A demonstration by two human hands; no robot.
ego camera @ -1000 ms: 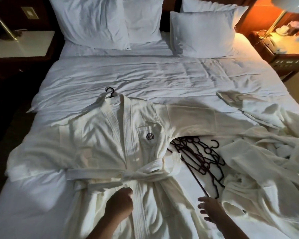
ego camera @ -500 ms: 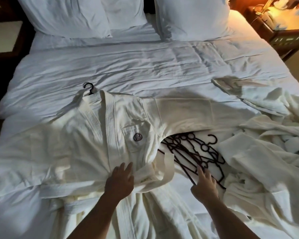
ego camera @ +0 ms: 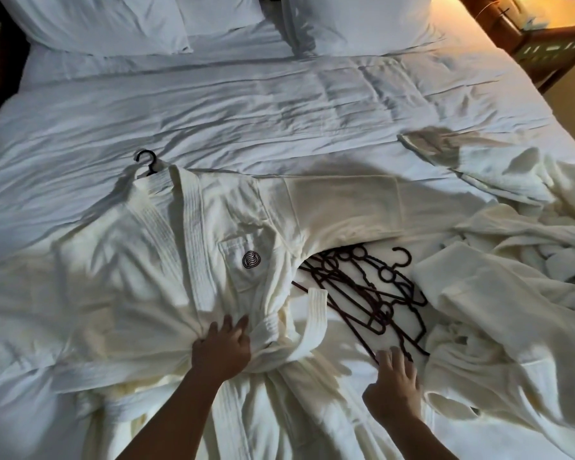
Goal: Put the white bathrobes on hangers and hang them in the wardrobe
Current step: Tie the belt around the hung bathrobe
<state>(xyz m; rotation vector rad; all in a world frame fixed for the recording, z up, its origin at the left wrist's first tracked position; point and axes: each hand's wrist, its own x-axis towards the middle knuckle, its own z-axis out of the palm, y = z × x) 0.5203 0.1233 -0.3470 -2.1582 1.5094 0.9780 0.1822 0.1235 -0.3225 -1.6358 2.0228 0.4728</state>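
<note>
A white bathrobe (ego camera: pixel 153 270) with a dark chest emblem lies spread flat on the bed, belt tied at the waist. A black hanger hook (ego camera: pixel 146 162) sticks out of its collar. My left hand (ego camera: pixel 221 348) rests on the belt knot, fingers straight. A pile of several dark hangers (ego camera: pixel 362 293) lies on the sheet just right of the robe, partly under its sleeve. My right hand (ego camera: pixel 395 383) lies flat at the near end of that pile, fingertips touching a hanger bar. More crumpled white bathrobes (ego camera: pixel 512 310) are heaped at the right.
The white bed (ego camera: pixel 246 111) fills the view, with pillows (ego camera: pixel 113 21) at the head. A wooden nightstand (ego camera: pixel 545 38) stands lit at the top right. No wardrobe is in view.
The camera has leaned in over the bed. Both hands have moved forward: the left from the robe's skirt up onto the belt knot, the right toward the hangers.
</note>
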